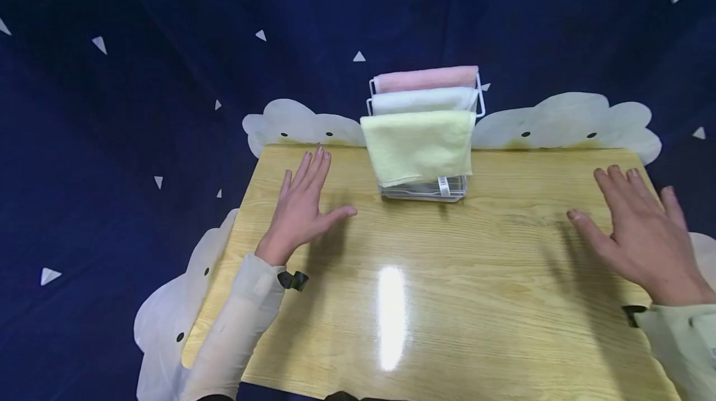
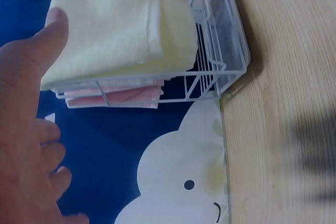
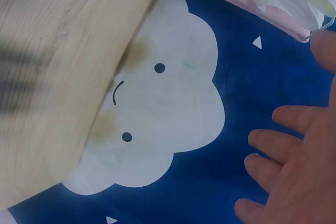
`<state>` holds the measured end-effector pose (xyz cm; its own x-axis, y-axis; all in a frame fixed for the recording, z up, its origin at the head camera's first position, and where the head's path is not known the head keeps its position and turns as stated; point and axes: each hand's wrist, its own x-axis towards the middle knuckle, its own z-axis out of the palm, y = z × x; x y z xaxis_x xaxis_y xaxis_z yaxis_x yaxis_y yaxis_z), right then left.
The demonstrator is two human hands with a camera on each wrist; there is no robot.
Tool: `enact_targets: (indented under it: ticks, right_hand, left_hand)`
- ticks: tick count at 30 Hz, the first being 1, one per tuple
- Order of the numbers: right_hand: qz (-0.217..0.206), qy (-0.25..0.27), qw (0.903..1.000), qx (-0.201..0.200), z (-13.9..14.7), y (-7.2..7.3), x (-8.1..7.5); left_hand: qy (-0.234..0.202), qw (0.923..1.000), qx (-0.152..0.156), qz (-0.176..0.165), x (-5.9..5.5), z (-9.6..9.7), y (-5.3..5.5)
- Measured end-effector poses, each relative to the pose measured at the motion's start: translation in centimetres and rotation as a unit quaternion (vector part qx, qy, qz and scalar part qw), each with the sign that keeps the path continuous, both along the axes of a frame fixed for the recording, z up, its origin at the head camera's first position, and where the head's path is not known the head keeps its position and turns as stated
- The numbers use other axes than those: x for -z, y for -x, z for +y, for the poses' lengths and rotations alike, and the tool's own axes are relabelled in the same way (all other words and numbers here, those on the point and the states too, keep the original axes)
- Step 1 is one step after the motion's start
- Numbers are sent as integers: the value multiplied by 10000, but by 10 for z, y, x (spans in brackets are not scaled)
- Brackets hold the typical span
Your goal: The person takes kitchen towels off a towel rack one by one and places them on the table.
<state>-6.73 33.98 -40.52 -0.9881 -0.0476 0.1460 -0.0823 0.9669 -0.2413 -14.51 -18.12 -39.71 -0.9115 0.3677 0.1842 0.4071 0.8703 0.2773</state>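
Currently, the towel rack [image 1: 414,190] stands between both hands [image 1: 300,209] [image 1: 646,236], outspread and holding nothing.

Dark blue fabric [image 1: 313,3] with small white triangles [image 1: 359,57] and smiling white clouds [image 1: 565,116] borders a pale wooden tabletop [image 1: 475,301].

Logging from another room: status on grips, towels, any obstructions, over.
Left grip, right grip: spread, holding nothing. Yellow towel, white towel, pink towel hanging on wire rack. Nothing visible between either grip and rack.

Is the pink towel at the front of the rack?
No, the yellow towel hangs in front and the pink towel is at the back.
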Motion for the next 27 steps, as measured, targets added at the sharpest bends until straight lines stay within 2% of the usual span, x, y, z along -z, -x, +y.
enact_targets:
  ticks: [5,10,15,27]
  right_hand:
    - [78,21,10000,-10,-3,-1,-1]
    - [95,-41,9999,-10,-5,0,-2]
    - [138,-50,9999,-58,-7,1,-4]
    - [248,5,9995,-171,-16,-1,-10]
  left_hand:
    - [-279,9993,181,178,6,0,5]
    - [-812,9954,377,330,14,2,13]
    - [-1417,9879,441,449,24,6,20]
    - [-2221,9714,459,699,45,16,34]
